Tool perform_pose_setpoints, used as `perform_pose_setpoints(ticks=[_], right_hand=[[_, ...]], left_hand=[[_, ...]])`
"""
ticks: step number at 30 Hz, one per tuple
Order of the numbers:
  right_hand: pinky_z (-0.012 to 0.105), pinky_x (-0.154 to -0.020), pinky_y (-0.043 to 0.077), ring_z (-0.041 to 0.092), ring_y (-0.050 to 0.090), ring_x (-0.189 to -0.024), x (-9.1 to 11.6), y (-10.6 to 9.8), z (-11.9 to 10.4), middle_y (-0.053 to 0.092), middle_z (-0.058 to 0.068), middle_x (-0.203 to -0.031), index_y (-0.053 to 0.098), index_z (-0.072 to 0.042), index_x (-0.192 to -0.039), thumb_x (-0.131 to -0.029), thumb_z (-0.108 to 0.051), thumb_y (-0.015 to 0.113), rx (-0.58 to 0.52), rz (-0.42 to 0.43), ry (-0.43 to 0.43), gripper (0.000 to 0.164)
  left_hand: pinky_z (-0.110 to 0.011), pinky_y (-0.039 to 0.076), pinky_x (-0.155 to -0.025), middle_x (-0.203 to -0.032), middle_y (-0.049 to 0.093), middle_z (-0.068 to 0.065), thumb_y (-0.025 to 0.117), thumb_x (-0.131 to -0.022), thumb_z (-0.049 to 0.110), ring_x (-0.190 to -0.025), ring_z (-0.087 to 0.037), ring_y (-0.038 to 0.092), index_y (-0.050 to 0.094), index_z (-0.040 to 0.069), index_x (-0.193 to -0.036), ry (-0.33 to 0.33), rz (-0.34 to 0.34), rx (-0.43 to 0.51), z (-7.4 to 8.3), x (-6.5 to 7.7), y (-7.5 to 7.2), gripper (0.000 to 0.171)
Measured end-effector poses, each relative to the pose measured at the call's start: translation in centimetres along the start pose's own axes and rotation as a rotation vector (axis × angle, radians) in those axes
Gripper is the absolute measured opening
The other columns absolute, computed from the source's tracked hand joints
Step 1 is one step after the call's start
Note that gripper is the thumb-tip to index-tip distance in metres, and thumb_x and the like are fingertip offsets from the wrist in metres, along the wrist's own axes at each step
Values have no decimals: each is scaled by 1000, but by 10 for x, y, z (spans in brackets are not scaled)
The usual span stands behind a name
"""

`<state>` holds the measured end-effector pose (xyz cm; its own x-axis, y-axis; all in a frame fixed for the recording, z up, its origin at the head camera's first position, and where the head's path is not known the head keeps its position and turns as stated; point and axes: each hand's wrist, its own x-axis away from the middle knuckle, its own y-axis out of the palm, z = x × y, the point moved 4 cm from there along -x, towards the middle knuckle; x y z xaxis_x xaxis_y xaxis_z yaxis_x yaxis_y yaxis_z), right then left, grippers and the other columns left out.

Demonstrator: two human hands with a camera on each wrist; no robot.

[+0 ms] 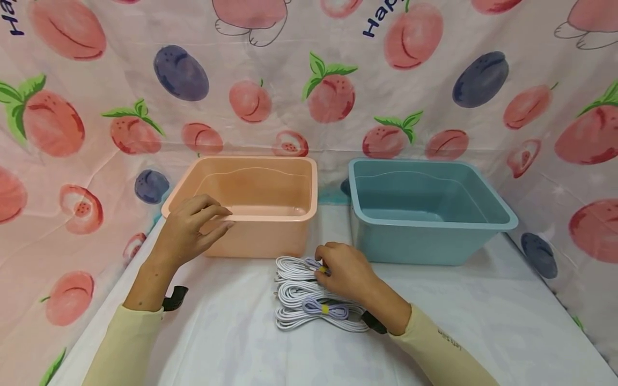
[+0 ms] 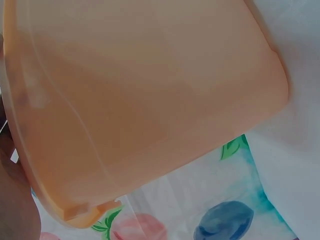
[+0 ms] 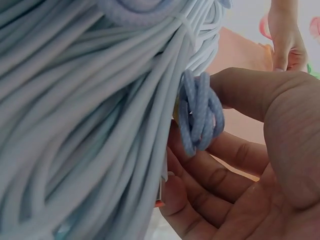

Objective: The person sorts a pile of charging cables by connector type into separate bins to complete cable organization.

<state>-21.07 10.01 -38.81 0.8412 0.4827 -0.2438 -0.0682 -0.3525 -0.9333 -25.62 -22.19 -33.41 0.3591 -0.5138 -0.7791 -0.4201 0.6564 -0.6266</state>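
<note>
A pile of coiled white cables (image 1: 294, 294) lies on the table between and in front of two bins. A small lavender cord bundle (image 3: 201, 112) with a yellow tie is pinched between the thumb and fingers of my right hand (image 1: 348, 272), at the top of the pile. Another lavender cord bundle (image 1: 314, 306), also tied in yellow, rests on the lower white coils. My left hand (image 1: 185, 231) hovers at the near left rim of the peach bin (image 1: 260, 236), its fingers loosely bent and holding nothing. In the left wrist view only part of that hand shows, at the left edge.
To the right stands a teal bin (image 1: 420, 244), and no contents show in either bin. A white cloth (image 1: 232, 332) covers the table. Behind the bins hangs a fruit-print curtain (image 1: 285, 69), which also borders both sides.
</note>
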Motion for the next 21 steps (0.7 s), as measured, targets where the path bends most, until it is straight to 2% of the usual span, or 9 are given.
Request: perform_pose_setpoints(ticks=[5,11,21], right_hand=[[30,-62,52,10,58,-72,0,-1,-1,66,-3,-83,77,-10,-101,-86,-15,84,-5,3,-6,17],[29,-64,53,11,58,-74,-1,-2,-1,66,-3,-87,76,-11,-102,-85,-10,82,-28,6,0,18],[30,-66,51,12,57,-75,0,-20,-3,63,-6,-85,69,-14,-93,-84,-8,84,-57,61,23,18]], left_hand=[[-30,48,-80,-98,68,-7,71,-104,40,-86,-22,64,79,9,-104,-7,-3,11,0,1,0,32],[-30,47,-80,-98,68,-6,68,-105,44,-86,-22,64,79,9,-103,-14,-2,7,-1,2,0,37],[-30,47,-80,-98,68,-7,67,-105,44,-86,-23,64,79,8,-103,-11,-1,9,-2,-1,0,37]])
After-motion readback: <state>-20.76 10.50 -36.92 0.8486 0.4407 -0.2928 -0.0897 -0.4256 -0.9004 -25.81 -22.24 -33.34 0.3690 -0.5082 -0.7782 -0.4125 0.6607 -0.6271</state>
